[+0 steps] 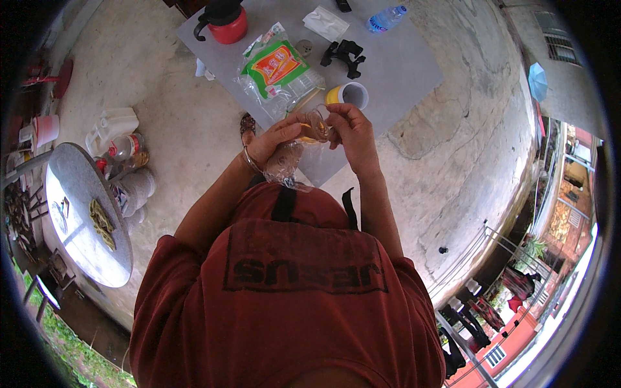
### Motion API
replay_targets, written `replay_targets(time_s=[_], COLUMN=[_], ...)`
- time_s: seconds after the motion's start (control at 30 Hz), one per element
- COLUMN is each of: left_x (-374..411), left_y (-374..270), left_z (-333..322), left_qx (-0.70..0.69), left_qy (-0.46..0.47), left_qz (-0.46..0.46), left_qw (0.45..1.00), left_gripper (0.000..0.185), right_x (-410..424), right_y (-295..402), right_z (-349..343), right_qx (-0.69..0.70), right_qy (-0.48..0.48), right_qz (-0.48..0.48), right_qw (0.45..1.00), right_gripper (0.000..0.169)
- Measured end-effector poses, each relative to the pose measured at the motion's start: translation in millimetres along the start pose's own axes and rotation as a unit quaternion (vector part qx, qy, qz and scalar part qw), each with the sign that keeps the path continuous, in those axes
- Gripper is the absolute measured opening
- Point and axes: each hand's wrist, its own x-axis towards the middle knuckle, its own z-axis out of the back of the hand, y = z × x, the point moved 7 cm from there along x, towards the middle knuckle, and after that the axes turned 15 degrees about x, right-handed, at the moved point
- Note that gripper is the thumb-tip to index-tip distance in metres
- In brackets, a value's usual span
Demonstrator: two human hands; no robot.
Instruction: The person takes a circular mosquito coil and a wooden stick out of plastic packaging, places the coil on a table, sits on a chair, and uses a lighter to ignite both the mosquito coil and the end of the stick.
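Observation:
Above the near corner of the grey table, my left hand (276, 138) holds a small clear plastic cup (318, 127) tilted on its side, with something amber at it. The fingertips of my right hand (350, 127) are at the cup's right side; whether they grip it is hard to tell. Crinkled clear plastic wrap (284, 162) hangs below my left hand. Just beyond my hands stands a yellow and white tub (354, 95), open at the top. A clear packet with a green and orange label (279, 68) lies on the table to its left.
On the grey table (412, 63) are a red kettle with a black lid (229, 26), a tissue pack (326, 23), a black plastic bracket (345, 56), a round grey disc (304, 47) and a water bottle (385, 20). A round table (87, 252) and plastic jugs (116, 123) stand at left.

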Motion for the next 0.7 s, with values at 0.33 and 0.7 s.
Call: replay_targets(time_s=[0.33, 0.7], left_x=[2, 6], left_y=[7, 11], left_z=[11, 29], left_qx=[0.047, 0.089], left_qy=[-0.050, -0.111], left_qz=[-0.011, -0.049], left_qw=[0.998, 0.989], left_gripper=[0.024, 0.010], right_x=[1, -5], right_y=[-8, -12], right_z=[0, -3], right_qx=[-0.013, 0.142], right_qy=[-0.005, 0.000], right_qz=[0.028, -0.041], right_qw=[1.000, 0.989], right_gripper=[0.024, 0.023])
